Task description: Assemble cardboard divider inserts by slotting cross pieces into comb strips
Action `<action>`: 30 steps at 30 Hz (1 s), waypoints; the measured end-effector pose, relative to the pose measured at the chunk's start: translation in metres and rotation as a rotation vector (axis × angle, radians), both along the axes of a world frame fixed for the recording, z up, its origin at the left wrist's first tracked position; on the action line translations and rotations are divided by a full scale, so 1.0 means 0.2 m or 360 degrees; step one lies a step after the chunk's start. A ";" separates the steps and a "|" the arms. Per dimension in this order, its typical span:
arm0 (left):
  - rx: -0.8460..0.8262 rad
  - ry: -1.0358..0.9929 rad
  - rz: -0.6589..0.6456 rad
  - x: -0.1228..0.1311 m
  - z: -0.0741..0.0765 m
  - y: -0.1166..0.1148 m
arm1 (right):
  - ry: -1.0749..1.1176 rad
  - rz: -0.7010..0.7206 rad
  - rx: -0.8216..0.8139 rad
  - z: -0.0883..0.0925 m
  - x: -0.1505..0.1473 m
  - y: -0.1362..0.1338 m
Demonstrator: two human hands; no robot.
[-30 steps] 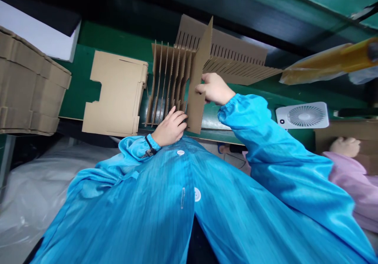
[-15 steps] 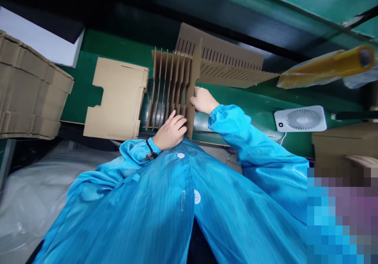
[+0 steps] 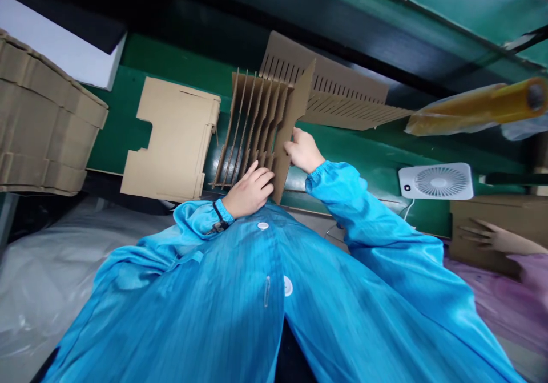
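Note:
A cardboard divider [image 3: 248, 126] with several upright partitions stands on the green table in front of me. My left hand [image 3: 250, 190] is closed over its near side, fingers lying together along the edge, the thumb partly hidden. At the right end of the divider a taller cardboard panel [image 3: 292, 126] leans to the right. My right hand [image 3: 305, 150] pinches this panel from its right side, with the fingertips partly hidden behind it. Behind the panel, slotted cardboard strips [image 3: 359, 109] stretch off to the right.
Flat die-cut cardboard sheets [image 3: 171, 137] lie left of the divider, with a tall cardboard stack [image 3: 47, 120] farther left. To the right are a white fan [image 3: 436, 181] and a yellow roll [image 3: 492, 106] in plastic. Another person's hand [image 3: 496, 237] touches a cardboard box [image 3: 526, 214].
The end panel's top has tipped farther right, and my right hand has shifted slightly right with it. My left hand has barely moved. A co-worker's hand now shows at the right.

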State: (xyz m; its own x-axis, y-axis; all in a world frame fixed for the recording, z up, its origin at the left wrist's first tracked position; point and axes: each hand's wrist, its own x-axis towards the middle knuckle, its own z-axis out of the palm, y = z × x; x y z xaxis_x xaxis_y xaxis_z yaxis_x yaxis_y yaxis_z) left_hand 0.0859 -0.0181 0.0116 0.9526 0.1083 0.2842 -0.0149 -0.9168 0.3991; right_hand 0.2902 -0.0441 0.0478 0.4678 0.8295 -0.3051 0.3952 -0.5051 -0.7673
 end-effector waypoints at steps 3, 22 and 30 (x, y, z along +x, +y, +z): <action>0.0006 -0.0005 -0.0004 0.00 0.00 0.00 | -0.0215 -0.0003 -0.0096 0.01 0.00 -0.01; 0.0141 -0.0068 -0.0011 0.01 -0.02 -0.01 | -0.0033 0.0149 -0.0720 -0.11 0.01 0.11; 0.0169 -0.0106 -0.0026 0.01 -0.02 -0.01 | 0.0244 0.0077 -0.0754 -0.10 -0.05 0.08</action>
State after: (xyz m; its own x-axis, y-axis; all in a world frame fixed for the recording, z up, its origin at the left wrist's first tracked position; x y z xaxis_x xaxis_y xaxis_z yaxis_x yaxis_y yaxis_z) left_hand 0.0879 -0.0208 0.0079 0.9327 0.0590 0.3558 -0.0531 -0.9533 0.2974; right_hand 0.2808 -0.0281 0.0272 0.3523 0.6030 -0.7157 0.3275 -0.7958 -0.5093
